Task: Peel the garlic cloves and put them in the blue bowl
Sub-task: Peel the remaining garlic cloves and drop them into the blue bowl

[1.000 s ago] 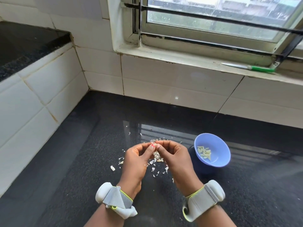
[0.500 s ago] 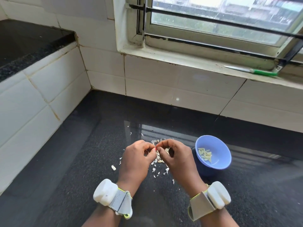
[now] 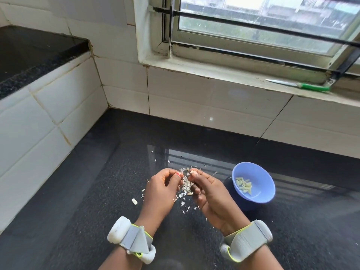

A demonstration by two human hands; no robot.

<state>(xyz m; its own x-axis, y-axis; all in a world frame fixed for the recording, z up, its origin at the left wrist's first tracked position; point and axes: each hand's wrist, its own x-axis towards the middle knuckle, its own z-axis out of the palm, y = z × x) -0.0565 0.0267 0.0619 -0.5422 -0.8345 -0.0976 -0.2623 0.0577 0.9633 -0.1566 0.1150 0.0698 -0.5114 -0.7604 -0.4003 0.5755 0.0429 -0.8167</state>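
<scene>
My right hand (image 3: 209, 193) pinches a small garlic clove (image 3: 194, 172) between thumb and fingertips above the black counter. My left hand (image 3: 160, 190) is just left of it, a small gap apart, with fingers curled and the thumb against the fingertips; I cannot make out any skin between them. Under both hands lies a pile of garlic skins and cloves (image 3: 186, 187). The blue bowl (image 3: 269, 184) stands right of my right hand and holds several peeled cloves (image 3: 243, 185).
One loose clove (image 3: 134, 201) lies on the counter (image 3: 97, 201) left of my left hand. A green-handled knife (image 3: 311, 87) rests on the window sill at the back right. White tiled walls close the left and back sides.
My fingertips met on the clove before; now the hands have parted slightly, and the clove stays in my right hand. The view has shifted a little.
</scene>
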